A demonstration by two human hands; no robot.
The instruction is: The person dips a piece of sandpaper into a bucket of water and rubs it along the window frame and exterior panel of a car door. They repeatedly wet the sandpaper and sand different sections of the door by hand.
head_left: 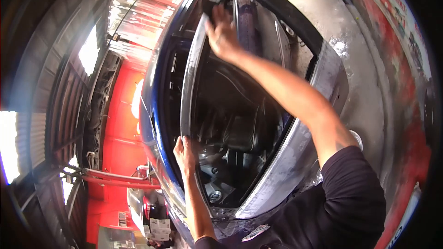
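the left hand's (185,157) fingers are seemingly grasping the window frame (188,78), which is extending from them toward the right hand (224,34). the right fingers are lying loosely extended beside a dark patch (210,7) on the frame; blur is hiding whether they are holding anything. a weakening left grasp could be letting the frame shift, risking right fingers slipping toward the blue car body (159,127) just beyond.
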